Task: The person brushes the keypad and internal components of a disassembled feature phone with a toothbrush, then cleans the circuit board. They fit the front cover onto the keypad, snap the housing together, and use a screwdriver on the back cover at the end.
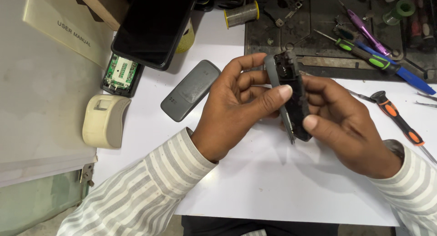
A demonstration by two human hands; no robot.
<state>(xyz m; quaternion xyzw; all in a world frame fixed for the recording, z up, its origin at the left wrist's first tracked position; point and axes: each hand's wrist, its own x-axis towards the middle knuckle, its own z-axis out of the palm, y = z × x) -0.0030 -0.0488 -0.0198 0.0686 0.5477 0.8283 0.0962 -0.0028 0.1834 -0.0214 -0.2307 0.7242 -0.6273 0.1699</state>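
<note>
Nearest, both hands grasp one dark phone body on edge above the white desk: left hand thumb across its face, right hand fingers pinching its side, apparently mid-disassembly, needing a careful steady prying grip. Beyond lie a grey back cover, a cream housing, screwdrivers and a solder spool.
</note>
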